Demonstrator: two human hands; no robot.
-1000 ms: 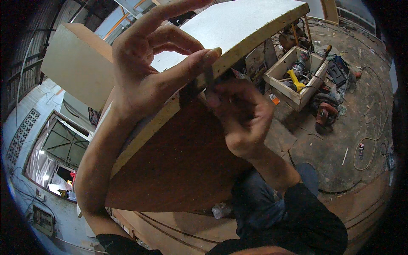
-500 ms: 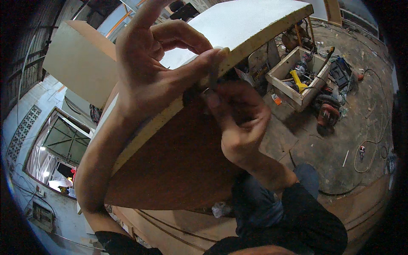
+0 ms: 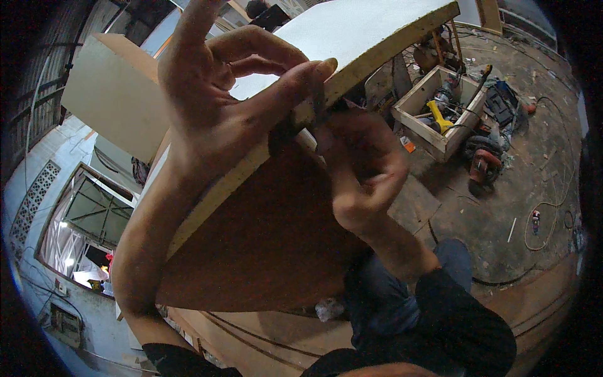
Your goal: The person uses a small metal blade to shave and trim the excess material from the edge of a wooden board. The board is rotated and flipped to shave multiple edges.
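Note:
My left hand reaches over the edge of a thick panel with a white face, a raw yellowish edge and a dark brown side. Its thumb and forefinger are pinched together at that edge. A thin grey strip shows between them and my right hand, which is closed on the strip's lower end from beneath. The right fingertips are in shadow and slightly blurred. Beside them a small pale piece shows; what it is I cannot tell.
On the floor to the right stands a wooden box holding a yellow-handled tool. A red power tool and a cable lie near it. A pale cabinet is at the left. Wooden boards lie below the panel.
My right hand has shifted slightly right and down, turning a little. The left hand has moved slightly left, still pinching at the panel's edge.

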